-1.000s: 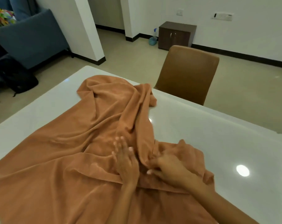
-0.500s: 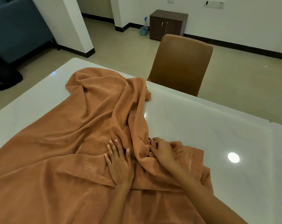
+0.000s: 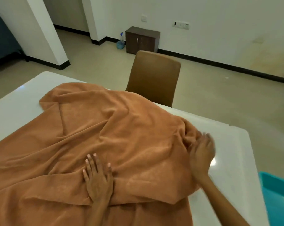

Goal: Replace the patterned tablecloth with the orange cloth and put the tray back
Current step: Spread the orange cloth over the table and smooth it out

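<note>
Right now the orange cloth (image 3: 115,144) lies rumpled over the white table (image 3: 235,144), spread beneath and between both hands. The left hand (image 3: 98,178) rests flat on it, fingers straight and slightly spread, pressing a fold. The right hand (image 3: 201,154), blurred, sits at the cloth's bunched right edge; whether its fingers pinch the fabric or only touch it, I cannot tell. Beyond the hands stands a brown chair (image 3: 154,79); past the right forearm shows a teal tray (image 3: 278,190), partly out of view.
</note>
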A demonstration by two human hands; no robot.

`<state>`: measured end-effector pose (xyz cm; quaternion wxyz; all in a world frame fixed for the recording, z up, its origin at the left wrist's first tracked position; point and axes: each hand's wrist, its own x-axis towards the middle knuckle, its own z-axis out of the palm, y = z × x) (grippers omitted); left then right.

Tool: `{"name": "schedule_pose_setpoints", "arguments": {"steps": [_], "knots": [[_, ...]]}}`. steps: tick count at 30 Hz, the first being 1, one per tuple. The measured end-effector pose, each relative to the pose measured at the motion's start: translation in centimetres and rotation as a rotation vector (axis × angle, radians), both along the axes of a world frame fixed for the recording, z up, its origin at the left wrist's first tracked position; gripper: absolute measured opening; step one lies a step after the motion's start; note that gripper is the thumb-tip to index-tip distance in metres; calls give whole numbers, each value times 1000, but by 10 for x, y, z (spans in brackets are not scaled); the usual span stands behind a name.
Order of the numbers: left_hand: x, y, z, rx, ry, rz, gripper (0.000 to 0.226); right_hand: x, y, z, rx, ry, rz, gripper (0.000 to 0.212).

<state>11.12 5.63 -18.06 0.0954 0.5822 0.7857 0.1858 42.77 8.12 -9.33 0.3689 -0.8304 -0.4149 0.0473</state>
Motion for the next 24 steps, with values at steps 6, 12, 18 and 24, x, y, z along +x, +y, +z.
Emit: {"name": "schedule_pose_setpoints", "arguments": {"steps": [6,12,18,24], "knots": [[50,-59,25,131,-62,-289,68,-43,-169,-77,-290,-219,405,71],[102,-191,21,-75,-21,-762,60,-34,-261,-88,-388,-173,586,55],[101,-251,9,-263,20,-870,77,-22,-290,-59,-306,-32,535,45],[98,-284,7,-187,-3,-1217,96,-23,-306,-39,-300,424,233,46]]}}
